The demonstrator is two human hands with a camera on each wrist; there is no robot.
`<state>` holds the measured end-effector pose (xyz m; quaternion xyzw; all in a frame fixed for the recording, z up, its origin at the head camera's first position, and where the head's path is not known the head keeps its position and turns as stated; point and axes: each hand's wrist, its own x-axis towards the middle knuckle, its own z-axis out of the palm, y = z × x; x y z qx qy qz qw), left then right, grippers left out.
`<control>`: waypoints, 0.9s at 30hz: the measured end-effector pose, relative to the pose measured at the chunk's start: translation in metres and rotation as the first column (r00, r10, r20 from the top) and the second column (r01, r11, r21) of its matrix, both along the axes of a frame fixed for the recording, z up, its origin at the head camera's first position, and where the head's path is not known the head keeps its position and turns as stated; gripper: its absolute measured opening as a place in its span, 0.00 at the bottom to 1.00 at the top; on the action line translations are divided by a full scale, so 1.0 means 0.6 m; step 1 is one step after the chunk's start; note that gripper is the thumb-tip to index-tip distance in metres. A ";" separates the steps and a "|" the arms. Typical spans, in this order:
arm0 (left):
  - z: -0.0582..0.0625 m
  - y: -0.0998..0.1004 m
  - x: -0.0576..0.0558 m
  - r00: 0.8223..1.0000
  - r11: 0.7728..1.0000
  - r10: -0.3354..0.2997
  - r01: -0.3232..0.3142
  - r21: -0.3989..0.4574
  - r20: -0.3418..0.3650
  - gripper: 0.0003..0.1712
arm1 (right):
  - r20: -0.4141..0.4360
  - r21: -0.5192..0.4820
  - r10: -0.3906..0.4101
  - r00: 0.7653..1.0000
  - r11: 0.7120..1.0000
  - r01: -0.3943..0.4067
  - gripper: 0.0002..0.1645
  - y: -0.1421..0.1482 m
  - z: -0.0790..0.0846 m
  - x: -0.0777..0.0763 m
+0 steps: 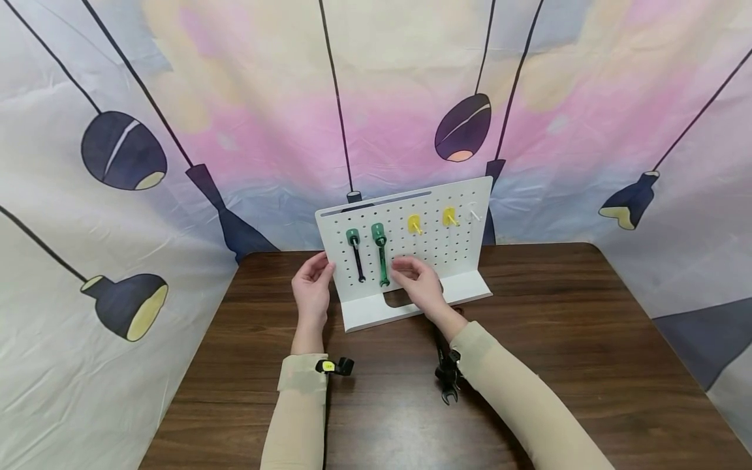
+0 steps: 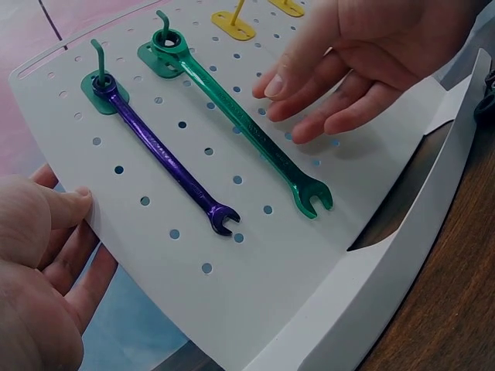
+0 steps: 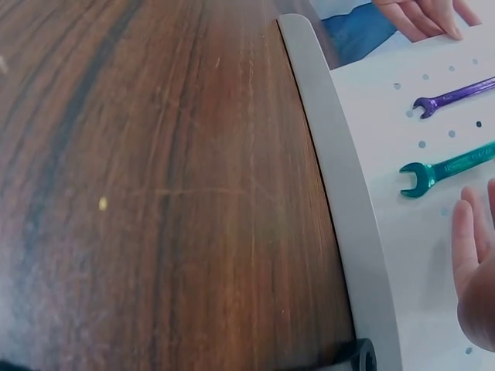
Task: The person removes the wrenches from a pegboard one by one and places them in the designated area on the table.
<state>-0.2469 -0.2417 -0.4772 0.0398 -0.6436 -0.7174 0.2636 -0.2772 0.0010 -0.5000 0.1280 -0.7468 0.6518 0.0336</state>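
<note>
A white pegboard stand (image 1: 435, 261) stands tilted on the table. My left hand (image 1: 311, 287) holds its left edge, thumb on the front face and fingers behind. A small purple combination wrench (image 2: 158, 151) hangs by its ring end from a green hook (image 2: 97, 97). Beside it a larger green combination wrench (image 2: 240, 120) hangs from a second green hook (image 2: 155, 58), open end down. My right hand (image 2: 371, 69) is just right of the green wrench, fingers loosely extended, apart from it and holding nothing. In the right wrist view that hand (image 3: 476, 270) shows only partly.
Two yellow hooks (image 1: 414, 224) and a clear hook (image 1: 474, 211) sit farther right on the board. Under my right wrist, a dark open-ended wrench (image 1: 449, 395) lies on the brown wooden table (image 1: 388, 418), partly hidden. A printed cloth (image 1: 258, 117) hangs behind.
</note>
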 end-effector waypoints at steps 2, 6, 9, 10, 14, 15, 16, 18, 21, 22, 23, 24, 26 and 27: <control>0.001 0.000 0.000 1.000 1.000 0.002 -0.002 -0.001 0.000 0.16 | -0.001 -0.003 0.000 1.000 1.000 0.000 0.18 -0.003 0.003 0.000; -0.001 0.000 -0.001 1.000 1.000 0.003 -0.003 -0.003 -0.001 0.16 | -0.010 -0.020 0.006 1.000 1.000 -0.007 0.19 -0.009 0.009 0.002; -0.002 0.000 -0.001 1.000 1.000 0.003 -0.003 0.002 -0.001 0.16 | -0.013 -0.028 0.006 1.000 1.000 -0.006 0.19 -0.014 0.012 0.002; -0.002 -0.001 -0.001 1.000 1.000 0.003 -0.003 0.003 -0.001 0.16 | -0.014 -0.028 0.005 1.000 1.000 -0.005 0.19 -0.015 0.013 0.002; -0.002 -0.001 -0.002 1.000 1.000 -0.001 0.001 0.014 -0.008 0.15 | -0.025 -0.028 0.000 1.000 1.000 -0.001 0.19 -0.019 0.016 0.001; -0.001 -0.001 -0.003 1.000 1.000 -0.003 0.003 0.015 -0.010 0.15 | -0.030 -0.029 0.001 1.000 1.000 -0.002 0.19 -0.020 0.016 0.001; -0.001 -0.001 -0.003 1.000 1.000 -0.004 0.005 0.015 -0.010 0.15 | -0.034 -0.031 0.003 0.999 1.000 -0.004 0.19 -0.021 0.017 0.000; -0.002 -0.001 -0.004 1.000 1.000 -0.004 0.005 0.011 -0.007 0.16 | -0.039 -0.030 0.009 0.999 1.000 -0.010 0.20 -0.024 0.017 0.001; -0.002 -0.002 -0.002 1.000 1.000 0.001 -0.001 0.009 0.005 0.16 | -0.025 -0.023 0.027 0.999 0.999 -0.027 0.21 -0.026 0.015 0.002; -0.003 -0.002 -0.001 1.000 1.000 0.004 -0.004 0.010 0.009 0.16 | -0.017 -0.018 0.033 0.999 0.999 -0.033 0.22 -0.027 0.014 0.003; -0.003 -0.002 -0.001 1.000 1.000 0.006 -0.006 0.012 0.009 0.15 | -0.010 -0.012 0.040 0.999 0.999 -0.040 0.22 -0.028 0.013 0.003; -0.003 -0.001 0.000 1.000 1.000 0.007 -0.007 0.013 0.009 0.15 | -0.003 -0.007 0.047 0.999 0.999 -0.047 0.23 -0.028 0.013 0.003; -0.003 -0.001 -0.001 1.000 1.000 0.004 -0.004 0.007 0.004 0.15 | 0.006 0.001 0.056 0.998 0.998 -0.056 0.23 -0.029 0.013 0.003; -0.002 -0.001 -0.002 1.000 1.000 0.002 -0.002 0.001 0.000 0.15 | 0.007 0.004 0.059 0.998 0.998 -0.059 0.23 -0.029 0.014 0.002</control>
